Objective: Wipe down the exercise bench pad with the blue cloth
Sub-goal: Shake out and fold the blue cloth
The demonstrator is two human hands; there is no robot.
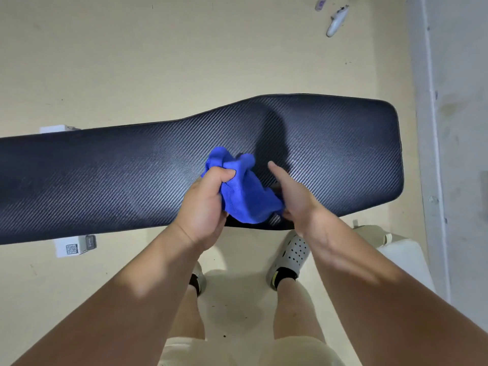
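A long black bench pad (330, 154) with a woven texture stretches across the view from left to right. A bunched blue cloth (245, 191) sits above the pad's near edge, around the middle. My left hand (206, 204) grips the cloth's left side with curled fingers and thumb. My right hand (293, 194) is at the cloth's right side, its thumb pointing straight forward; its other fingers are hidden under the cloth, so I cannot tell whether they hold it.
Pale floor surrounds the bench. White bench feet show at the left (71, 247), one with a QR label. A white object (336, 21) lies on the floor at the back right. A pale wall base (454, 128) runs along the right. My feet (293, 257) stand just below the pad.
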